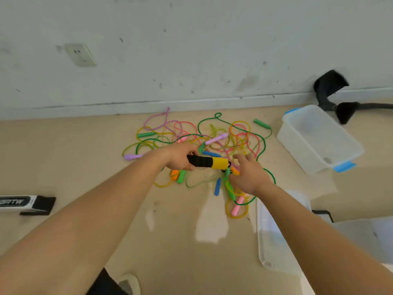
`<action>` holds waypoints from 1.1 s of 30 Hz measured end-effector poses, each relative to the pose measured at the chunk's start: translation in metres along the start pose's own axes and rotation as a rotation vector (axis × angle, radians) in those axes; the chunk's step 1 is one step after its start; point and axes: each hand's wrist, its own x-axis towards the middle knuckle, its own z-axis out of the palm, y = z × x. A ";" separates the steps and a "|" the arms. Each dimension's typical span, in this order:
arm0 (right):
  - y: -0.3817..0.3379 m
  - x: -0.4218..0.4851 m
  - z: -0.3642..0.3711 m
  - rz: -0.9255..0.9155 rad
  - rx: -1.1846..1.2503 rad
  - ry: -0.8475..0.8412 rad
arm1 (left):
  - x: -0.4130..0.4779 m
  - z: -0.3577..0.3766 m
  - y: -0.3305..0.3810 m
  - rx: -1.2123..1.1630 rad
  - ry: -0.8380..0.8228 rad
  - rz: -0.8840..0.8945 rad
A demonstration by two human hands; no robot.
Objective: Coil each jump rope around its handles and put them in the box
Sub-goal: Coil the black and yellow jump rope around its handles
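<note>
A tangle of coloured jump ropes (pixel 212 141) lies on the beige floor by the wall, with green, purple, pink, blue and orange handles scattered through it. My left hand (pixel 180 157) grips a black and yellow handle (pixel 209 162) held level above the pile. My right hand (pixel 248 177) is just right of that handle's yellow end, fingers curled around rope and small handles there; what exactly it pinches is hidden. The clear plastic box (pixel 319 139) with blue clips stands open at the right of the pile.
A clear lid (pixel 274 237) lies on the floor under my right forearm. Another translucent bin (pixel 365 237) is at the right edge. A black and white strap (pixel 25 204) lies at the left. A black chair base (pixel 331 90) stands by the wall.
</note>
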 end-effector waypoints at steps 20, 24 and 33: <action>-0.094 -0.108 -0.073 -0.133 0.945 0.046 | -0.128 0.011 0.037 -0.746 0.307 -0.043; -0.107 -0.125 -0.088 -0.143 1.293 0.034 | -0.116 0.015 0.062 -0.858 0.274 0.130; -0.092 -0.113 -0.104 -0.077 1.465 0.263 | -0.111 0.005 0.077 -1.106 0.364 0.181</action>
